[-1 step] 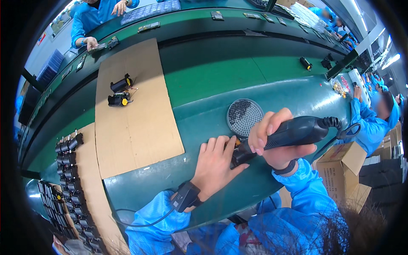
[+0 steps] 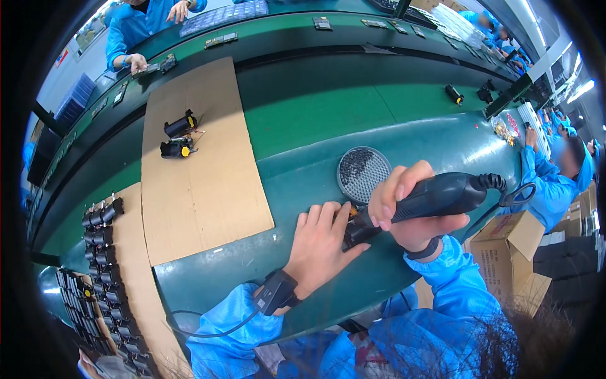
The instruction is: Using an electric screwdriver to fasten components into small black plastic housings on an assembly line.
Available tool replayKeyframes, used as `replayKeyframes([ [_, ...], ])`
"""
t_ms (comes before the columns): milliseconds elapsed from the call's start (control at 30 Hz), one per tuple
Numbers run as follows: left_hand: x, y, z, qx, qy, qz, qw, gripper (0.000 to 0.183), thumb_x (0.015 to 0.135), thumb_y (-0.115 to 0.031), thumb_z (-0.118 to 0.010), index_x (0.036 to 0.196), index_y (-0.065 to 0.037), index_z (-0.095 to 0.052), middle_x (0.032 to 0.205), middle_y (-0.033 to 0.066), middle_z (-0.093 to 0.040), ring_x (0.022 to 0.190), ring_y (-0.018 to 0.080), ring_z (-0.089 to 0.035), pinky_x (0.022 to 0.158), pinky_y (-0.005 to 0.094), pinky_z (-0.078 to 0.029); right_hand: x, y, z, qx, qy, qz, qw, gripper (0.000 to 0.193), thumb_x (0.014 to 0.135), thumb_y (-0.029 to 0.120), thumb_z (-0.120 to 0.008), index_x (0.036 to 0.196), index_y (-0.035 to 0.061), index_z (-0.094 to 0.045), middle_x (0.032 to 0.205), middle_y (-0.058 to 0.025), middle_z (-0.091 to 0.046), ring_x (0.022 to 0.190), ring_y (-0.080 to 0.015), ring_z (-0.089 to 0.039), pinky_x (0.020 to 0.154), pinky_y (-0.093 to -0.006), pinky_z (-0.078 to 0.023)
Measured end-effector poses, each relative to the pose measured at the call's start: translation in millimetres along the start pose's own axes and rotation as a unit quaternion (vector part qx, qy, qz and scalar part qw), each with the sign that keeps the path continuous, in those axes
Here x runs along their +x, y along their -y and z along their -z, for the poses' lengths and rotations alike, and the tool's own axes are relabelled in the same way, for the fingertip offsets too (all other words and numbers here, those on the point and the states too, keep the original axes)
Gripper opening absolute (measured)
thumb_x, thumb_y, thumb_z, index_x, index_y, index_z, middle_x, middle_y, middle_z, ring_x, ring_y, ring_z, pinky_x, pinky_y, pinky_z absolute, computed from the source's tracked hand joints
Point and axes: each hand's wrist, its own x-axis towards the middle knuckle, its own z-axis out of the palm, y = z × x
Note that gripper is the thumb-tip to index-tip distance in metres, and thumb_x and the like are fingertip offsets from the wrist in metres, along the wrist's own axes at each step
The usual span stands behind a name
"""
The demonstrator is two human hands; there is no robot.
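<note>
Right hand (image 2: 404, 199) wraps a black driver (image 2: 445, 194); that grip is closed firmly on the handle, dark band (image 2: 424, 251) at the wrist. Driver lies slanted, coiled cord (image 2: 493, 182) leaving its upper right end. Its tip can't be made out: dark on dark, partly behind fingers. Left hand (image 2: 322, 246) lies palm down on the counter (image 2: 300, 180), its grip closed on a black part (image 2: 358, 232) between index finger and thumb; exact finger contact partly covered. Part sits on the counter under the driver's front end, mostly hidden by the fingers, with a small yellow-orange patch showing at its upper end. Whether the tip touches the part: can't tell. Left wrist carries a black box (image 2: 276, 292) with a cable (image 2: 218, 331).

Round dish (image 2: 372, 174) just beyond the hands, its lower edge close to the right fingers; dark bits inside, too small to count. Cardboard (image 2: 205, 215) to the left bears 2 black units (image 2: 181, 126) (image 2: 173, 149) with yellow ends, near each other. Far left, black units in rows (image 2: 104, 252), blurred and bent by the lens. Co-worker's hand (image 2: 136, 63) at top left touches a small board, details unclear. Open carton (image 2: 505, 246) at right, partly behind the right sleeve (image 2: 454, 271).
</note>
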Motion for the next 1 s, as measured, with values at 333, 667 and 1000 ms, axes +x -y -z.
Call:
replayKeyframes([
  [333,0.6,0.3,1.1,0.001,0.014,0.001,1.0,0.073,0.075,-0.042,-0.079,0.129,0.003,-0.056,0.114,0.0108,-0.053,0.105,0.028,-0.051,0.087,0.0395,-0.04,-0.1,-5.0,-4.6,-0.087,-0.016,-0.028,0.996,0.086,0.07,0.089,-0.054,0.095,0.0066,-0.047,0.066,-0.0063,-0.054,0.047,-0.0143,-0.053,0.044,-0.0282,-0.047],
  [667,0.2,-3.8,-1.7,-0.006,-0.012,0.004,1.0,0.056,0.072,-0.038,-0.083,0.113,-0.007,-0.062,0.11,0.0085,-0.054,0.101,0.0285,-0.051,0.081,0.0396,-0.039,-5.6,-7.5,0.6,-0.009,0.01,-0.083,0.996,0.09,0.064,0.087,-0.059,0.096,0.0043,-0.048,0.071,-0.004,-0.055,0.056,-0.0098,-0.052,0.048,-0.022,-0.042],
  [1000,0.6,-10.4,0.7,0.016,0.022,0.019,0.999,0.069,0.074,-0.038,-0.081,0.127,-0.002,-0.057,0.115,0.0108,-0.053,0.104,0.0298,-0.05,0.085,0.0403,-0.039,9.9,7.1,4.7,-0.017,-0.018,-0.038,0.999,0.088,0.073,0.086,-0.052,0.101,0.0023,-0.052,0.079,-0.0092,-0.057,0.056,-0.0113,-0.056,0.049,-0.0228,-0.048],
])
